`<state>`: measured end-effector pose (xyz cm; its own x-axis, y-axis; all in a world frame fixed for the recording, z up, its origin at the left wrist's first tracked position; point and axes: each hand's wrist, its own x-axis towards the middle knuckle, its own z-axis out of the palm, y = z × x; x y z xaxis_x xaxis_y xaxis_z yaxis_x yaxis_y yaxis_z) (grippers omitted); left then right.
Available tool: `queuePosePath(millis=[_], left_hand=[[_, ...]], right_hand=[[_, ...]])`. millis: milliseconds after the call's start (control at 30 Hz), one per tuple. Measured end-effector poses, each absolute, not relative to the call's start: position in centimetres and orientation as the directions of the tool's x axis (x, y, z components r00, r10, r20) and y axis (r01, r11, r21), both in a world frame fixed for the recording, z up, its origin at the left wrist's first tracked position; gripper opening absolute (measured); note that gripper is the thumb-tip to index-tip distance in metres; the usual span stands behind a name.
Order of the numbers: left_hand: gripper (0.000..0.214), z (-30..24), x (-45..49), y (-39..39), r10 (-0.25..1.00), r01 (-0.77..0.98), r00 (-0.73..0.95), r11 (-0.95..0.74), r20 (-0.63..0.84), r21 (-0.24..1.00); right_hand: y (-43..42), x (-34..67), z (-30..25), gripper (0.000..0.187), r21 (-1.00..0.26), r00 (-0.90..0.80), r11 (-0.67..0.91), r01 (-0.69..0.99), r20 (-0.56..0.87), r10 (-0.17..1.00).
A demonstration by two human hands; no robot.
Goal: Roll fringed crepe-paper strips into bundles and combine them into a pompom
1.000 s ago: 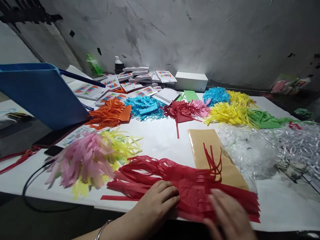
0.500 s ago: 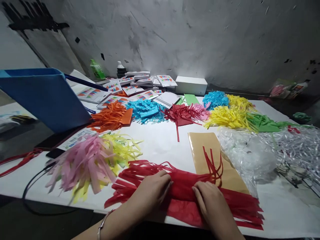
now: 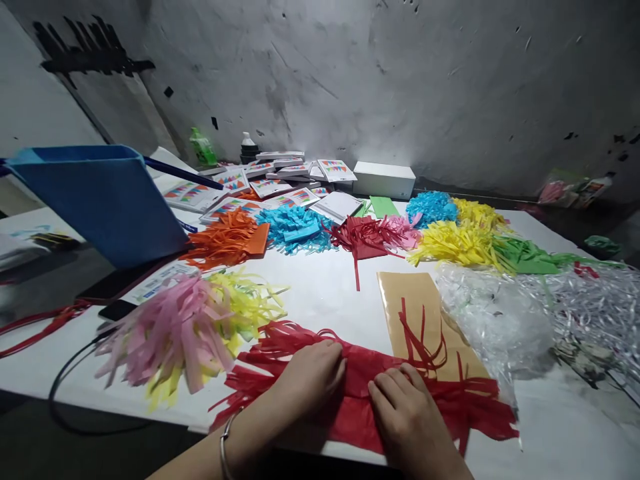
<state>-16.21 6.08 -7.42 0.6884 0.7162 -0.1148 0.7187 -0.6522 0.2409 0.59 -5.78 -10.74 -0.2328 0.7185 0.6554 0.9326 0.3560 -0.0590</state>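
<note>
A sheet of red fringed tissue paper (image 3: 357, 407) lies across the near edge of the table, its cut strips spreading out to both sides. At its uncut middle band, my left hand (image 3: 315, 370) has its fingers curled down and closed on the paper. My right hand (image 3: 407, 410) grips the same band a little to the right, fingers bent and pressed together against it. The fingertips of my left hand are partly hidden. Behind the right end, several loose red strips rest on a tan paper envelope (image 3: 410, 293).
To the left lie pink tissue tassels (image 3: 180, 327) and yellow ones (image 3: 245, 300), beside a black cable. A blue bin (image 3: 105, 207) leans at left. Orange (image 3: 225, 240), blue, red and yellow fringes line the back, before packaged boxes (image 3: 295, 193). Clear plastic (image 3: 500, 313) sits at right.
My right hand has shifted slightly left along the band, closer to my left hand. The right-hand red strips are more ruffled, with some now sticking up. The view has tilted a little.
</note>
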Motion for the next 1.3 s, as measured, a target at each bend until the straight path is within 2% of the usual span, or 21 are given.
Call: queuePosePath(millis=[67,100,167,200,267,367,433,500,633,767,867,933,1033,1100,1167,1200,1233,1300], left_hand=[[0.012,-7.4,-16.7,5.7,0.706,0.684,0.709,-0.691,0.012,0.234],[0.018,-7.6,-17.0,5.5,0.66,0.629,0.741,-0.747,0.127,0.215],[0.025,-8.2,-17.4,5.1,0.472,0.457,0.797,-0.879,0.377,0.136],[0.02,-8.5,-17.5,4.9,0.362,0.364,0.808,-0.927,0.465,0.089],[0.009,-9.0,-17.5,4.6,0.235,0.246,0.817,-0.968,0.526,0.05],[0.014,-9.2,-17.6,4.4,0.185,0.176,0.846,-0.982,0.499,0.067],[0.016,-9.4,-18.0,4.5,0.183,0.157,0.863,-0.983,0.471,0.094],[0.014,-9.9,-18.6,4.7,0.211,0.163,0.858,-0.976,0.469,0.141],[0.012,-11.2,-19.5,4.7,0.357,0.256,0.812,-0.928,0.461,0.27],[0.02,-10.6,-18.7,4.3,0.619,0.557,0.716,-0.785,0.323,0.272],[0.021,-9.4,-17.6,4.4,0.699,0.667,0.691,-0.715,0.186,0.209],[0.019,-8.7,-17.0,4.5,0.704,0.682,0.699,-0.709,0.128,0.178],[0.019,-8.4,-16.6,4.8,0.699,0.684,0.707,-0.714,0.104,0.149],[0.016,-8.5,-16.8,4.8,0.695,0.681,0.711,-0.719,0.11,0.138],[0.007,-8.8,-17.2,4.8,0.666,0.65,0.722,-0.745,0.185,0.149],[0.016,-9.0,-17.4,4.8,0.626,0.607,0.739,-0.779,0.251,0.157],[0.022,-9.2,-17.6,4.8,0.566,0.546,0.756,-0.822,0.329,0.16],[0.014,-9.5,-17.8,4.7,0.428,0.41,0.773,-0.9,0.468,0.148]], right_hand=[[-5.9,0.5,-10.9,0.036,-0.092,-0.197,0.346,0.934,0.677,0.709],[-5.9,0.5,-10.8,0.033,-0.142,-0.156,0.343,0.929,0.69,0.707],[-6.0,0.3,-10.4,0.026,-0.256,-0.074,0.344,0.903,0.697,0.713],[-6.0,0.2,-10.2,0.022,-0.288,-0.055,0.345,0.893,0.692,0.72],[-6.1,-0.1,-10.0,0.021,-0.26,-0.079,0.346,0.901,0.686,0.723],[-6.3,-0.2,-10.7,0.036,-0.111,-0.154,0.321,0.94,0.703,0.694],[-6.7,0.4,-11.4,0.044,-0.063,-0.172,0.311,0.948,0.719,0.673],[-7.3,1.1,-12.0,0.042,-0.07,-0.172,0.321,0.945,0.727,0.665],[-8.2,1.8,-12.5,0.027,-0.196,-0.077,0.296,0.935,0.702,0.708],[-7.6,1.2,-12.0,0.03,-0.36,0.145,0.093,0.928,0.581,0.801],[-6.6,0.6,-11.4,0.027,-0.307,0.263,-0.116,0.945,0.499,0.826],[-6.1,0.2,-11.1,0.026,-0.226,0.249,-0.146,0.963,0.539,0.804],[-5.6,-0.4,-10.8,0.025,-0.175,0.041,0.096,0.98,0.646,0.763],[-5.5,-0.6,-10.9,0.032,-0.149,-0.092,0.252,0.956,0.664,0.742],[-5.5,-0.5,-11.0,0.037,-0.147,-0.125,0.292,0.945,0.664,0.738],[-5.6,-0.5,-11.0,0.037,-0.168,-0.11,0.292,0.941,0.666,0.738],[-5.6,-0.4,-11.0,0.035,-0.204,-0.088,0.296,0.933,0.669,0.738],[-5.7,-0.5,-10.9,0.029,-0.268,-0.038,0.297,0.917,0.681,0.731]])
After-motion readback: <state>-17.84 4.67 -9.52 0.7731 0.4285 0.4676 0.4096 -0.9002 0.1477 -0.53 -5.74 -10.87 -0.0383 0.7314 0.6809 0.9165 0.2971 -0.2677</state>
